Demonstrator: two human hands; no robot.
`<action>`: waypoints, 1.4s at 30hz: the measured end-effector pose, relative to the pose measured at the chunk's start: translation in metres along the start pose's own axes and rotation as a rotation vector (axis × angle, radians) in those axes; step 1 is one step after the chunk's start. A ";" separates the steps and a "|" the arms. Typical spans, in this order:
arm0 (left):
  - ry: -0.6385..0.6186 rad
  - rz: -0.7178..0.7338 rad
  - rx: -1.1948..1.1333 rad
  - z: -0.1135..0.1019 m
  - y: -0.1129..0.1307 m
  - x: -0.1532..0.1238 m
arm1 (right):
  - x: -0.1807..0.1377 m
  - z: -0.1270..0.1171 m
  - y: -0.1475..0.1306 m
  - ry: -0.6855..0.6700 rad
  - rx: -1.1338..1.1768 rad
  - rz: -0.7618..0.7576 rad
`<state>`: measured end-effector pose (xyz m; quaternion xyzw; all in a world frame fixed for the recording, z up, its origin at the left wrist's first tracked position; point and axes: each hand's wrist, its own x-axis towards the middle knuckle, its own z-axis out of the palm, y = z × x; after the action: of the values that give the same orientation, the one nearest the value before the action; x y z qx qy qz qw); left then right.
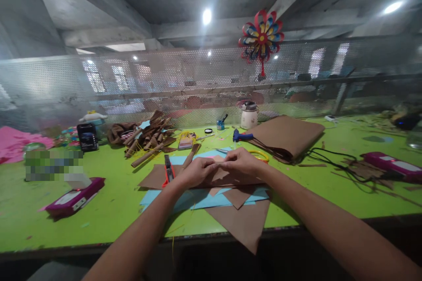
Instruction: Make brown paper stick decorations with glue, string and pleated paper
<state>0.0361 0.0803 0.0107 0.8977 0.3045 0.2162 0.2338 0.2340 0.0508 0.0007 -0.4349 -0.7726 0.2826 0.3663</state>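
Hands: left hand (198, 171) and right hand (242, 161) meet almost tip to tip, fingers bent together; whether they pinch an edge is too small to tell.
Brown paper: the brown paper (244, 178) lies directly under both hands, on light blue sheets (151, 199).
Pointed sheet: a brown pointed sheet (242, 224) juts over the table's near edge.
Tools: a black-and-orange tool (169, 171) lies beside the left hand; yellow-handled scissors (260, 155) and a blue glue gun (242, 136) lie just beyond the right.
Further back: rolled brown strips (154, 134) at left, a folded brown stack (290, 134) at right, a pale jar (249, 118) between.
Tabletop edges: a phone (87, 137) stands left, near a purple power strip (75, 197); the green table (115, 224) carries everything.
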 end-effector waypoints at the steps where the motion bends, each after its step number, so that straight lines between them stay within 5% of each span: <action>1: -0.004 -0.001 -0.001 -0.001 0.001 0.000 | 0.000 -0.001 0.001 -0.004 -0.002 0.003; 21: -0.107 -0.042 -0.074 -0.001 -0.010 -0.001 | -0.008 -0.009 -0.009 -0.326 -0.118 -0.013; 32: -0.164 -0.091 -0.210 -0.003 -0.001 -0.002 | -0.011 -0.003 -0.016 -0.097 -0.166 -0.114; 42: -0.219 -0.085 -0.272 -0.004 0.005 -0.004 | -0.009 -0.008 -0.015 -0.160 -0.262 -0.125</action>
<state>0.0333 0.0747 0.0153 0.8623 0.2827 0.1461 0.3938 0.2370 0.0371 0.0137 -0.4061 -0.8550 0.1898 0.2609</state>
